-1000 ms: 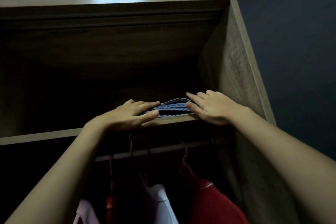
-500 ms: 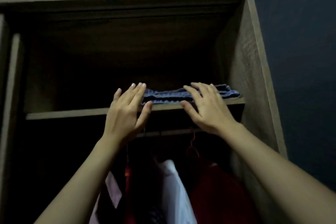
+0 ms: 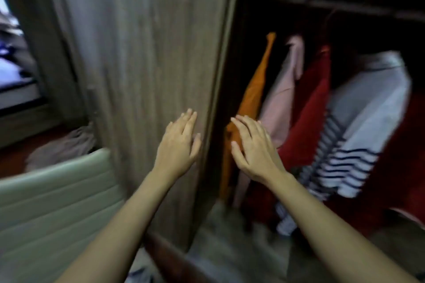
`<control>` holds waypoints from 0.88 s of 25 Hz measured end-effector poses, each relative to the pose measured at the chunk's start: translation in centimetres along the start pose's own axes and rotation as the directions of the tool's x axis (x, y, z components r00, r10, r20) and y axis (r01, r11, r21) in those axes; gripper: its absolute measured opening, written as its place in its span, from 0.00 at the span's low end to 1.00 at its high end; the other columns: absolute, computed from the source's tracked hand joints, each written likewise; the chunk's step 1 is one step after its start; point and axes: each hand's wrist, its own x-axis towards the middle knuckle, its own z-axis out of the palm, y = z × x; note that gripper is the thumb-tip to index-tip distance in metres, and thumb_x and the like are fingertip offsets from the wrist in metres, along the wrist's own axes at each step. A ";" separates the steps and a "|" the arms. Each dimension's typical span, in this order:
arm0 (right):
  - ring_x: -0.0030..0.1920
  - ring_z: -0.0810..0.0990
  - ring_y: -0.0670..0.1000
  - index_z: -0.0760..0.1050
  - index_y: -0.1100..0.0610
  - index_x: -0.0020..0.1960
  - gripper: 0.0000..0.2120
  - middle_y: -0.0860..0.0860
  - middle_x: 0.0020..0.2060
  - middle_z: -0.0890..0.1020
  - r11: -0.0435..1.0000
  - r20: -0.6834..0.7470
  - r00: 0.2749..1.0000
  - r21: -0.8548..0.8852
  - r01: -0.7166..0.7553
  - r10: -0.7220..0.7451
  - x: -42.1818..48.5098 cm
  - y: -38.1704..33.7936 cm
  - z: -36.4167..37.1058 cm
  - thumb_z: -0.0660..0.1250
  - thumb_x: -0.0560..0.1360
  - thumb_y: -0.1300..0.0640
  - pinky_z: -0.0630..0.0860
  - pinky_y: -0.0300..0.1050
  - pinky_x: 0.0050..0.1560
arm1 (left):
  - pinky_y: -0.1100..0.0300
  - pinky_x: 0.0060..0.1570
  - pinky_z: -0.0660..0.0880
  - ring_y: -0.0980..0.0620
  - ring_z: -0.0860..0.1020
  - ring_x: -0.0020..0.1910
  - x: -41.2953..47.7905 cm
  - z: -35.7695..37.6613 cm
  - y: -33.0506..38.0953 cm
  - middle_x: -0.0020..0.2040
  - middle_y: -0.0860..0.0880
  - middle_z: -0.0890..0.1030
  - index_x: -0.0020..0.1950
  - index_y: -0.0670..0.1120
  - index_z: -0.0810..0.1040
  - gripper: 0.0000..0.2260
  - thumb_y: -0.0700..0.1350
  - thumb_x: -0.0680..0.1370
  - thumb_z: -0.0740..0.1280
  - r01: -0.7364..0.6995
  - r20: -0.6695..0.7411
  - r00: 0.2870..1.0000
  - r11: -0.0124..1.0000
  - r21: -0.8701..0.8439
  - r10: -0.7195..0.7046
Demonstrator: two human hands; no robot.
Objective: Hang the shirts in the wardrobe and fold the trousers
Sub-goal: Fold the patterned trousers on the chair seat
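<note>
We held both arms out in front of the wardrobe (image 3: pixel 147 53), whose tall wood-grain panel filled the left half of the view, with the dark open compartment to its right. The whole view was smeared by motion, so fine detail was lost.

Our left hand (image 3: pixel 181 142) was raised in front of the panel's right edge, palm away from us, fingers straight and close together with the thumb set apart. It held nothing, and we could not tell whether it touched the wood. Our right hand (image 3: pixel 253 147) was just beside it, across the panel's edge, with the fingers loosely spread and relaxed and nothing in its grasp. It lay over the lower part of an orange garment (image 3: pixel 253 89), and we could not tell whether it touched the cloth.

The shirts hung inside the compartment below a dim rail (image 3: pixel 345 9). The orange garment was farthest left, then came a pink shirt (image 3: pixel 282 103), a red shirt (image 3: pixel 310 110) and, farthest right, a pale shirt with dark stripes (image 3: pixel 358 122). They hung close together, each overlapping the next.

To the near left of the panel stood a pale green padded seat (image 3: pixel 57 202), and beyond it a beige cloth (image 3: pixel 66 145) lay on the floor.
</note>
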 end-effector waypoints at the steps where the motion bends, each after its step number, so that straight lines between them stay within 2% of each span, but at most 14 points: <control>1: 0.68 0.69 0.56 0.66 0.58 0.70 0.28 0.57 0.67 0.71 1.000 0.031 0.999 0.018 -0.009 0.009 -1.0 -1.2 2.2 0.54 0.74 0.48 0.58 0.52 0.72 | 0.43 0.63 0.69 0.40 0.74 0.64 -2.6 0.1 -2.0 0.68 0.38 0.72 0.68 0.38 0.70 0.25 0.50 0.76 0.56 0.043 0.044 0.998 0.999 0.022 -0.044; 4: 0.69 0.68 0.56 0.65 0.58 0.71 0.29 0.57 0.68 0.71 0.994 0.265 0.963 0.104 0.019 -0.046 -5.7 -8.1 11.1 0.53 0.74 0.45 0.58 0.51 0.72 | 0.42 0.62 0.71 0.40 0.74 0.64 -12.6 -1.1 -10.2 0.68 0.38 0.72 0.68 0.38 0.71 0.25 0.51 0.76 0.55 0.209 0.236 0.944 0.971 0.116 -0.231; 6: 0.68 0.70 0.58 0.67 0.59 0.70 0.29 0.58 0.67 0.72 0.985 0.436 0.895 0.173 0.017 -0.092 -9.3 -12.2 16.4 0.52 0.74 0.44 0.60 0.53 0.70 | 0.42 0.63 0.71 0.39 0.73 0.65 -19.0 -1.8 -14.5 0.69 0.38 0.70 0.69 0.37 0.68 0.26 0.51 0.76 0.55 0.306 0.318 0.882 0.935 0.176 -0.349; 8: 0.64 0.74 0.60 0.71 0.60 0.66 0.28 0.60 0.63 0.76 0.975 0.555 0.822 0.221 0.003 -0.128 -12.6 -15.1 20.9 0.53 0.74 0.45 0.66 0.57 0.66 | 0.46 0.67 0.67 0.39 0.70 0.68 -25.0 -1.8 -17.2 0.72 0.38 0.67 0.72 0.37 0.64 0.25 0.48 0.78 0.58 0.444 0.356 0.796 0.872 0.205 -0.489; 10: 0.62 0.76 0.63 0.73 0.61 0.64 0.29 0.62 0.62 0.76 0.968 0.636 0.754 0.251 -0.004 -0.162 -15.5 -17.2 24.9 0.51 0.73 0.43 0.70 0.57 0.63 | 0.52 0.70 0.61 0.40 0.65 0.71 -30.5 -1.4 -18.7 0.74 0.38 0.62 0.74 0.38 0.59 0.25 0.43 0.79 0.60 0.626 0.396 0.644 0.748 0.221 -0.655; 12: 0.69 0.67 0.62 0.67 0.59 0.70 0.39 0.61 0.69 0.68 0.959 0.745 0.627 0.283 0.010 -0.226 -18.4 -19.4 29.1 0.42 0.71 0.35 0.64 0.54 0.68 | 0.55 0.71 0.57 0.43 0.61 0.73 -36.2 -0.4 -19.9 0.76 0.40 0.59 0.75 0.39 0.56 0.26 0.43 0.80 0.59 0.720 0.424 0.498 0.633 0.284 -0.756; 13: 0.72 0.61 0.60 0.62 0.57 0.73 0.43 0.60 0.72 0.63 0.954 0.803 0.537 0.300 0.013 -0.260 -20.0 -20.3 31.0 0.37 0.69 0.32 0.60 0.53 0.70 | 0.55 0.71 0.57 0.44 0.59 0.74 -39.0 0.3 -20.3 0.76 0.41 0.58 0.76 0.40 0.55 0.26 0.45 0.80 0.58 0.734 0.446 0.435 0.595 0.328 -0.782; 14: 0.74 0.58 0.58 0.58 0.56 0.74 0.44 0.58 0.74 0.60 0.948 0.830 0.474 0.316 0.033 -0.293 -21.7 -21.2 32.8 0.35 0.69 0.30 0.57 0.52 0.71 | 0.55 0.71 0.57 0.44 0.57 0.75 -41.6 1.0 -20.6 0.77 0.42 0.56 0.76 0.41 0.53 0.26 0.47 0.81 0.57 0.745 0.472 0.366 0.556 0.368 -0.802; 16: 0.75 0.53 0.56 0.54 0.55 0.75 0.34 0.56 0.75 0.56 0.939 0.864 0.376 0.339 0.058 -0.335 -24.7 -23.3 36.2 0.44 0.76 0.36 0.53 0.51 0.73 | 0.53 0.72 0.55 0.45 0.56 0.75 -46.3 2.7 -21.8 0.78 0.43 0.53 0.77 0.42 0.50 0.27 0.49 0.81 0.55 0.761 0.499 0.254 0.489 0.426 -0.829; 18: 0.75 0.53 0.56 0.53 0.55 0.75 0.30 0.56 0.75 0.56 0.919 0.855 0.350 0.390 0.055 -0.384 -27.3 -24.7 39.4 0.52 0.79 0.42 0.51 0.50 0.74 | 0.54 0.72 0.54 0.45 0.54 0.76 -49.9 4.2 -23.3 0.78 0.44 0.51 0.77 0.43 0.49 0.28 0.51 0.81 0.55 0.784 0.476 0.187 0.423 0.454 -0.859; 20: 0.74 0.55 0.57 0.55 0.56 0.75 0.33 0.55 0.75 0.57 0.891 0.829 0.337 0.446 0.084 -0.447 -29.4 -25.4 42.6 0.55 0.76 0.39 0.52 0.51 0.73 | 0.53 0.72 0.54 0.45 0.53 0.76 -53.2 5.9 -24.9 0.78 0.45 0.49 0.77 0.43 0.47 0.30 0.52 0.81 0.56 0.812 0.429 0.116 0.334 0.479 -0.896; 21: 0.75 0.51 0.58 0.53 0.54 0.76 0.37 0.53 0.76 0.54 0.880 0.838 0.273 0.462 0.106 -0.473 -30.4 -25.5 43.9 0.55 0.74 0.35 0.52 0.54 0.73 | 0.52 0.72 0.54 0.45 0.52 0.76 -54.7 6.5 -25.5 0.78 0.45 0.47 0.77 0.43 0.46 0.31 0.52 0.81 0.56 0.823 0.407 0.079 0.290 0.489 -0.910; 22: 0.76 0.44 0.59 0.49 0.51 0.77 0.43 0.51 0.77 0.46 0.877 0.859 0.175 0.465 0.122 -0.481 -31.5 -25.5 44.9 0.57 0.70 0.31 0.49 0.60 0.73 | 0.51 0.72 0.55 0.44 0.51 0.76 -56.2 7.1 -26.1 0.78 0.45 0.46 0.77 0.43 0.46 0.32 0.54 0.80 0.57 0.826 0.391 0.046 0.255 0.503 -0.919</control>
